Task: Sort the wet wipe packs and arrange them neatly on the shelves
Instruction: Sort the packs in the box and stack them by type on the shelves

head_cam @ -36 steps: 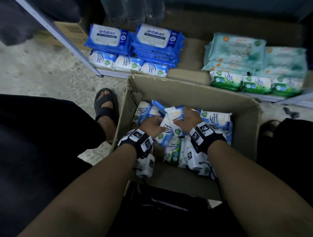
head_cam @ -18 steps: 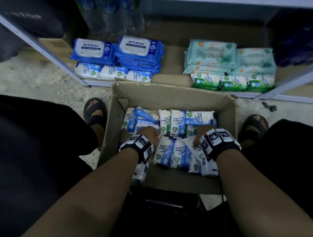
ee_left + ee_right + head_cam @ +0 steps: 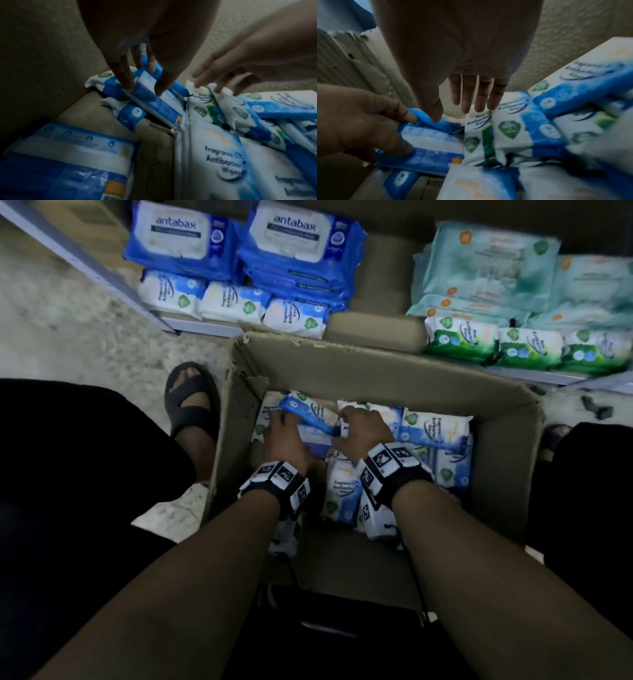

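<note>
Shelf (image 3: 202,327): two blue stacks (image 3: 239,251), three white-blue packs (image 3: 233,304), three green packs (image 3: 527,349), teal stacks (image 3: 486,268).
Box (image 3: 376,368): small white-blue packs, jumbled.
Left hand (image 3: 284,440): pinching a blue pack (image 3: 150,97), tilted.
Right hand (image 3: 363,429): fingers straight, touching packs.

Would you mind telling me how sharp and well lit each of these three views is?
Head view: dim, with wide-angle bending; the shelf packs at right are smeared. Left wrist view: dark, with the right hand blurred and the left hand in shadow. Right wrist view: brighter, but the packs at right streak with motion blur.
</note>
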